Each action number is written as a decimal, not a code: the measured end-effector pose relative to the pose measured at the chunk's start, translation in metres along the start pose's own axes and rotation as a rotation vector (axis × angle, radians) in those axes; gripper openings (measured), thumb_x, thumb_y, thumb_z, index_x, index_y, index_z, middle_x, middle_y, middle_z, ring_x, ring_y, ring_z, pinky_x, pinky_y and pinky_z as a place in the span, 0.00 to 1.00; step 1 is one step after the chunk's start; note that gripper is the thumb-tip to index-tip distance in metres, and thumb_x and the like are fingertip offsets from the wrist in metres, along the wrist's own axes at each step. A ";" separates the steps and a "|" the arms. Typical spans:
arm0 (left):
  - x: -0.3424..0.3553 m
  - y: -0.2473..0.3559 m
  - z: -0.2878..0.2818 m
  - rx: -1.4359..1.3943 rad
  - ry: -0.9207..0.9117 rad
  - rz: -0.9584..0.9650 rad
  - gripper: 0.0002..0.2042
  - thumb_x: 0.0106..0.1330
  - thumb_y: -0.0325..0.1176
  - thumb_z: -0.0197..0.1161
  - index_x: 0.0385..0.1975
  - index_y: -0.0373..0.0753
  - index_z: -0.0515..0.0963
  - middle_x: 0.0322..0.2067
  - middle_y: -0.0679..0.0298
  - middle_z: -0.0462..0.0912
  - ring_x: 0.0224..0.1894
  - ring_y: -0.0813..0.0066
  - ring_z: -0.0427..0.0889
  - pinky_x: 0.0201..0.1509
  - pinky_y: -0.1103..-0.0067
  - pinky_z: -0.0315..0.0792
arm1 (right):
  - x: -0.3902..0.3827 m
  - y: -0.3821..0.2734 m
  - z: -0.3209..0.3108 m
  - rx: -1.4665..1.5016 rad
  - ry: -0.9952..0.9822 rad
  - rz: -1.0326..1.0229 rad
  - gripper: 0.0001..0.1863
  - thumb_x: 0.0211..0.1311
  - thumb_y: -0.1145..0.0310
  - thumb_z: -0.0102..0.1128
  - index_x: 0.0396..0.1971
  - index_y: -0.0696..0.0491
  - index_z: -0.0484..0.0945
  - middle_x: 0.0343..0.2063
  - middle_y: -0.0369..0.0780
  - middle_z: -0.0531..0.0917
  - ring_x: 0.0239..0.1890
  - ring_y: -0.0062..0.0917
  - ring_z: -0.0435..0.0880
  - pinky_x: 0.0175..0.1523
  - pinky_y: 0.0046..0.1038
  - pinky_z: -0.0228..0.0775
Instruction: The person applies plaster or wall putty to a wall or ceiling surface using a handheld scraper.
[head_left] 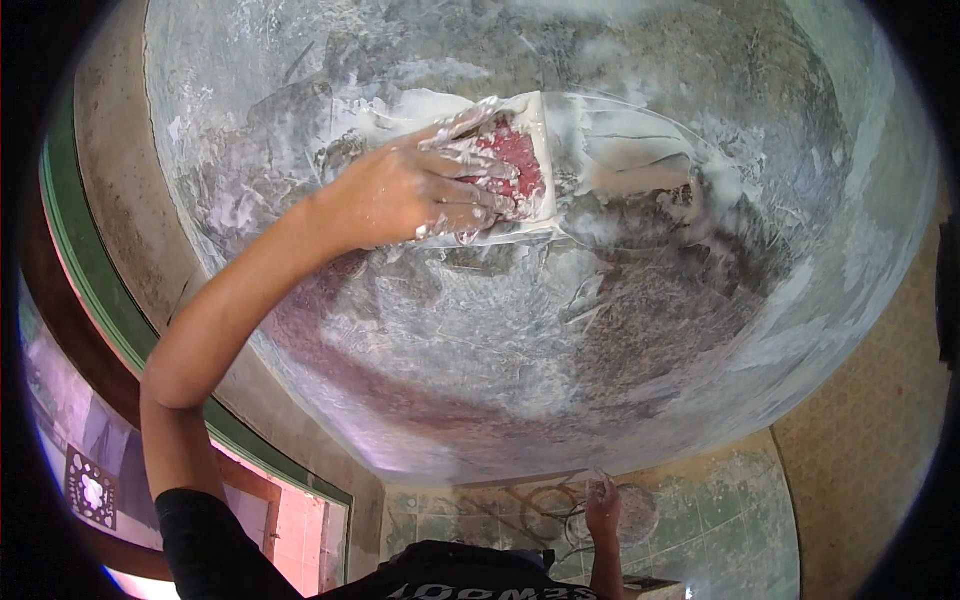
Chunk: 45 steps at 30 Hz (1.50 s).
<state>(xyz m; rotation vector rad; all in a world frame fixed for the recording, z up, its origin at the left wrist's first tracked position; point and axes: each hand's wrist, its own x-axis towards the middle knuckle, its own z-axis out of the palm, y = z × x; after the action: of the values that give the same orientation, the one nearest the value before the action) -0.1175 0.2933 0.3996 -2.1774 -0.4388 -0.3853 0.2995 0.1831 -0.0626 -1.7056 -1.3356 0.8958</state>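
My left hand point(420, 190), smeared with white putty, is shut on the red handle point(517, 150) of a wide putty trowel. Its flat blade point(625, 160) lies pressed against the grey, patchy plastered surface point(500, 330) and carries wet white putty. Fresh white streaks spread around the blade. My right hand point(603, 505) is low at the bottom edge, also coated in putty, in front of a round grey pan point(642, 515). It is too small to tell whether it holds anything.
A green-painted frame point(90, 270) curves along the left, with pink wall and a patterned vent block point(92, 488) below it. Greenish tiles point(720, 520) lie at the bottom and a yellowish patterned wall point(870, 420) at the right. Looped wire point(545, 497) lies near the pan.
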 end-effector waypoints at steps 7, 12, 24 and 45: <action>-0.024 0.017 0.027 -0.080 0.179 -0.161 0.14 0.53 0.31 0.64 0.40 0.50 0.84 0.50 0.71 0.84 0.55 0.71 0.80 0.70 0.61 0.67 | 0.004 0.006 0.012 -0.115 0.037 -0.028 0.23 0.64 0.67 0.58 0.56 0.62 0.73 0.41 0.51 0.84 0.45 0.42 0.83 0.52 0.37 0.72; -0.011 0.063 0.049 -0.092 0.289 -0.344 0.19 0.50 0.27 0.66 0.44 0.47 0.82 0.53 0.67 0.82 0.59 0.65 0.78 0.67 0.63 0.70 | 0.007 0.031 0.021 -0.103 -0.034 -0.137 0.23 0.66 0.65 0.56 0.58 0.59 0.73 0.42 0.50 0.84 0.42 0.40 0.83 0.50 0.37 0.73; 0.079 0.128 0.081 -0.369 0.477 -0.704 0.15 0.51 0.24 0.62 0.41 0.37 0.82 0.56 0.56 0.76 0.44 0.57 0.81 0.46 0.66 0.79 | -0.008 0.010 0.005 -0.020 0.061 -0.232 0.21 0.63 0.73 0.57 0.56 0.59 0.75 0.19 0.35 0.73 0.22 0.21 0.66 0.32 0.25 0.65; 0.085 0.262 0.061 -1.604 1.492 -1.457 0.27 0.60 0.12 0.53 0.62 0.31 0.66 0.56 0.53 0.76 0.57 0.66 0.77 0.62 0.73 0.70 | 0.009 -0.104 -0.048 0.092 -0.277 -0.351 0.18 0.70 0.70 0.51 0.56 0.61 0.74 0.42 0.47 0.85 0.37 0.25 0.84 0.41 0.25 0.73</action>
<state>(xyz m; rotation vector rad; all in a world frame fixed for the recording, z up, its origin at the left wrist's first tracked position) 0.0800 0.2080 0.2179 -1.2648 -0.7946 -3.6547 0.2991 0.2000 0.0514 -1.2549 -1.6848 0.9920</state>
